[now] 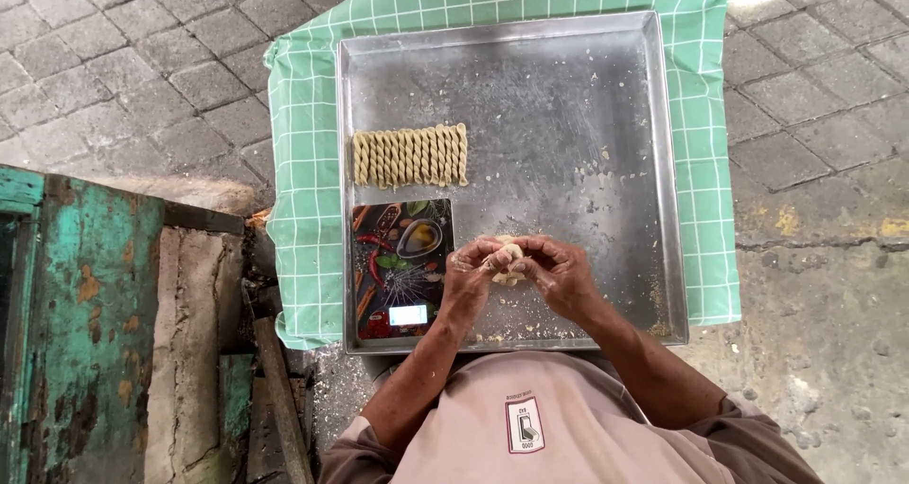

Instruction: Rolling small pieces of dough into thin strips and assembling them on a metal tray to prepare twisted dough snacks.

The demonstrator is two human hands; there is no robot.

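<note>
Both hands pinching a dough lump over the metal tray.

L hand (471,274) & R hand (559,274) meet fingertip to fingertip, both grasping a pale dough lump (509,259) at approx 6 o'clock of the steel tray (568,86). Kitchen scale (401,268), rectangular, dark w/ spice-picture top, lies at 7-8 o'clock, touching L hand's side. Row of twisted dough sticks (411,156) at 9-10 o'clock. Green checked cloth (305,143) under tray.

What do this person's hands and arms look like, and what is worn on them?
Both hands, the left hand and right hand, are bare, with no gloves, rings or watch visible. The forearms are uncovered. Short brownish sleeves of a beige shirt end near the elbows. Pale crumbs seem to dust the fingers.
</note>
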